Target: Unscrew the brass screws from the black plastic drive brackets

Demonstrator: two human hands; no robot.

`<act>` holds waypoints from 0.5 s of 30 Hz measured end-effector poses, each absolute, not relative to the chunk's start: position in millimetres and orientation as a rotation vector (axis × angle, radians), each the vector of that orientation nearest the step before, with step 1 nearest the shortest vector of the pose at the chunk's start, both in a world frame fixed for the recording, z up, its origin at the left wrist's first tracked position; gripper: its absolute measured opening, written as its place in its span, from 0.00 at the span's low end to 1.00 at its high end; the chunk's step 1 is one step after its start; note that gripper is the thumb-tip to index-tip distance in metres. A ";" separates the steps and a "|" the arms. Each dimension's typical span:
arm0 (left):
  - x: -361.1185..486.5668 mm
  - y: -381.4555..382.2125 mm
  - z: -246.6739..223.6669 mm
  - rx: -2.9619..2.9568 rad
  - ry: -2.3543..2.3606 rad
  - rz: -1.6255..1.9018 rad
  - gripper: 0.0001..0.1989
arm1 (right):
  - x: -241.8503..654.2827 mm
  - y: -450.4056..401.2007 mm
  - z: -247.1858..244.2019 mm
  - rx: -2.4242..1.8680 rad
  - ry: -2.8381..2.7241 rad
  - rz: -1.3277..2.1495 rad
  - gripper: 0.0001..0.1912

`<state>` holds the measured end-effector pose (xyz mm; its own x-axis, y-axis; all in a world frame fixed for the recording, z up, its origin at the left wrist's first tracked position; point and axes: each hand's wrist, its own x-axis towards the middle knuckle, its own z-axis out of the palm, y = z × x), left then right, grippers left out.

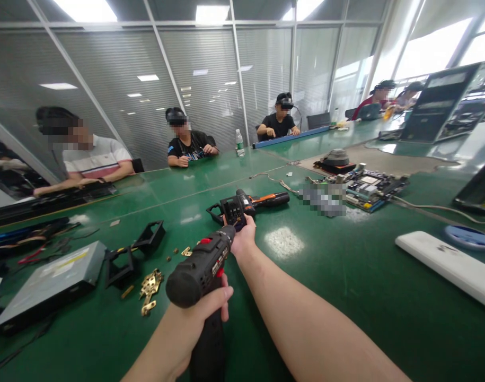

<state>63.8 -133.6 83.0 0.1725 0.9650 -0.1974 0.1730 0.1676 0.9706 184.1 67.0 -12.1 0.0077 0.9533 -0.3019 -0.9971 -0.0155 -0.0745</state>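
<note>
My left hand (202,313) is wrapped round the handle of a black cordless drill (196,270) with red switches. The drill points forward, its chuck close to a small black housing (233,212) with contacts inside. That housing is in my right hand (245,233), fingers closed round its lower and right side. Whether the bit touches a screw is too small to tell. Just behind lies a second drill (266,200), black and orange. Left of my hands are black plastic frames (150,236) and a heap of brass pieces (150,286).
A silver disc drive (55,281) lies at left, with cables behind it. At right are a circuit board (371,185), a white bar-shaped object (444,265) and a computer case (437,106). A water bottle (239,143) stands far back. Several people sit around the green table (325,286).
</note>
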 end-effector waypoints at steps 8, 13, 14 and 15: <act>59.5 -128.2 68.9 1.302 1.277 0.831 0.12 | 183.4 69.3 -14.7 -0.320 0.157 1.556 0.18; 58.4 -127.0 67.8 1.292 1.280 0.850 0.11 | 182.7 71.1 -17.9 -0.339 0.122 1.544 0.18; 59.1 -127.2 70.1 1.289 1.274 0.847 0.11 | 182.4 71.3 -18.4 -0.343 0.110 1.533 0.18; 60.0 -127.5 72.9 1.285 1.268 0.842 0.10 | 182.1 71.5 -18.9 -0.345 0.095 1.517 0.18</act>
<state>60.0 -127.5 72.9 0.1774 0.9643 -0.1966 0.1923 0.1619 0.9679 182.1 71.5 -18.9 0.0606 0.9598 -0.2741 -0.9865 0.0158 -0.1629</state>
